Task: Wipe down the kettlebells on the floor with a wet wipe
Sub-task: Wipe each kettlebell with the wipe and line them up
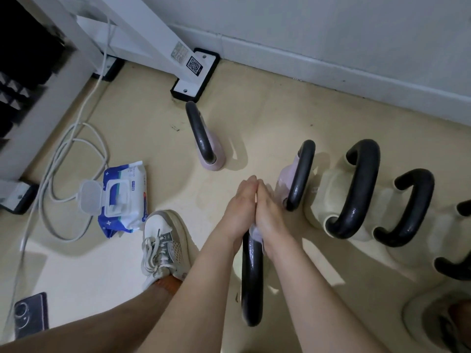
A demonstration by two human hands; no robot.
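Several kettlebells with black handles stand on the beige floor. My left hand [239, 212] and my right hand [270, 215] are pressed together, palm to palm, over the top of the nearest kettlebell's black handle [252, 281]. A white wet wipe [256, 231] shows between my palms against that handle. Its body is hidden under my arms. A pink kettlebell [206, 138] stands further off, another pink one [293, 179] just right of my hands, and cream ones [354, 189] [405, 207] to the right.
An open blue pack of wet wipes [125, 197] lies at left beside my white sneaker [163, 240]. White cables [74, 159] coil on the floor. A phone [30, 317] lies at bottom left. White frame legs [193, 75] and the wall skirting [331, 72] bound the far side.
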